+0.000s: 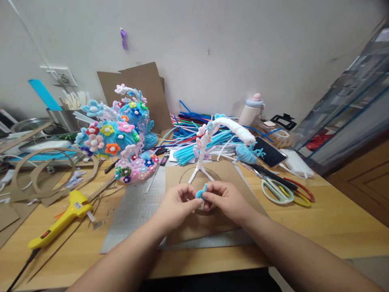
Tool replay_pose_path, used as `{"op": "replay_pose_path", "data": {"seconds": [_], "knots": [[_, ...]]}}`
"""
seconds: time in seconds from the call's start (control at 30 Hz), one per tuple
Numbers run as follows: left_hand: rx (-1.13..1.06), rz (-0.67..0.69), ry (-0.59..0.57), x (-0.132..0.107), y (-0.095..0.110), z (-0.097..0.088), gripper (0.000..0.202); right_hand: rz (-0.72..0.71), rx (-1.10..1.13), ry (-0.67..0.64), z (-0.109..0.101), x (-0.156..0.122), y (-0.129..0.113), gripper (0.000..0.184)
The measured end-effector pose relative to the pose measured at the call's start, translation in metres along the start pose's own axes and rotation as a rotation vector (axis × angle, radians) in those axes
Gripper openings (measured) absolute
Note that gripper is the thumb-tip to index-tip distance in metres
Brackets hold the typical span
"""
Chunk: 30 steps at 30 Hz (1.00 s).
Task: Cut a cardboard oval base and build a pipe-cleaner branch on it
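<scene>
Between my two hands is a small light-blue pipe cleaner (200, 193), bent into a loop with one end sticking up. My left hand (182, 202) pinches its left side, and my right hand (223, 198) pinches the right side near the raised end. Just beyond my fingers stands a white wrapped stem (204, 148) with splayed feet and a thick arched top, bearing a few pink and blue flowers. It rests on a brown cardboard sheet (243, 190) marked with a drawn circle, partly hidden by my hands.
A yellow glue gun (60, 219) lies at left, near cardboard rings (22, 190). A flower-covered blue piece (121, 134) stands behind it. Pipe cleaners (191, 150) are heaped at the back. Scissors (276, 190), a phone (270, 152) and a bottle (251, 111) are on the right.
</scene>
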<state>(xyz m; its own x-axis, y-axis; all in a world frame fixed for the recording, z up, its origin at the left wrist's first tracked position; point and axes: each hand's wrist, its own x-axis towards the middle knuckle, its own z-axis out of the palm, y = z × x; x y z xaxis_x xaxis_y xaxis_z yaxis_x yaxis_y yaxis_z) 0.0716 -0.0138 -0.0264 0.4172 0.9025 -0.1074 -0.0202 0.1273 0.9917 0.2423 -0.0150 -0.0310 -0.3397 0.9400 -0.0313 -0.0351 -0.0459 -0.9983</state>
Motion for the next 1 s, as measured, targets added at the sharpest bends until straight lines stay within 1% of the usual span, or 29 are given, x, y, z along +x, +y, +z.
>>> {"op": "replay_pose_path", "data": {"seconds": [0.07,0.17,0.33,0.4,0.5,0.53,0.6,0.67,0.77,0.9,1.0], "knots": [[-0.049,0.004,0.016,0.001,0.001,0.002,0.029,-0.021,-0.04,0.026,0.001,0.0,-0.002,0.033],[-0.038,0.022,0.083,0.002,0.0,0.0,0.029,-0.021,-0.094,0.028,0.002,-0.002,-0.004,0.035],[-0.01,-0.021,0.018,0.005,-0.005,-0.005,0.027,-0.029,-0.15,0.019,0.003,-0.004,-0.004,0.033],[0.066,0.041,0.057,0.004,-0.005,-0.005,0.023,-0.041,-0.189,0.031,0.002,-0.004,-0.003,0.03],[0.287,0.246,0.125,0.002,-0.001,-0.004,0.017,-0.037,-0.257,0.002,0.002,-0.004,0.0,0.022],[0.363,0.308,0.121,0.002,0.001,-0.003,0.014,-0.04,-0.281,-0.017,0.002,-0.004,0.001,0.02],[0.487,0.386,0.093,0.001,0.004,-0.004,0.007,-0.064,-0.333,-0.048,0.002,-0.004,0.003,0.017],[0.563,0.406,0.08,0.0,0.006,-0.005,0.008,-0.1,-0.372,-0.068,0.002,-0.004,0.004,0.017],[0.619,0.404,0.096,0.0,0.007,-0.008,0.008,-0.131,-0.384,-0.067,0.001,-0.005,0.001,0.021],[0.634,0.403,0.137,0.0,0.006,-0.009,0.009,-0.118,-0.301,-0.052,0.001,-0.006,-0.002,0.021],[0.598,0.42,0.153,-0.001,0.006,-0.008,0.012,-0.156,-0.268,-0.018,0.0,-0.005,-0.003,0.021]]}}
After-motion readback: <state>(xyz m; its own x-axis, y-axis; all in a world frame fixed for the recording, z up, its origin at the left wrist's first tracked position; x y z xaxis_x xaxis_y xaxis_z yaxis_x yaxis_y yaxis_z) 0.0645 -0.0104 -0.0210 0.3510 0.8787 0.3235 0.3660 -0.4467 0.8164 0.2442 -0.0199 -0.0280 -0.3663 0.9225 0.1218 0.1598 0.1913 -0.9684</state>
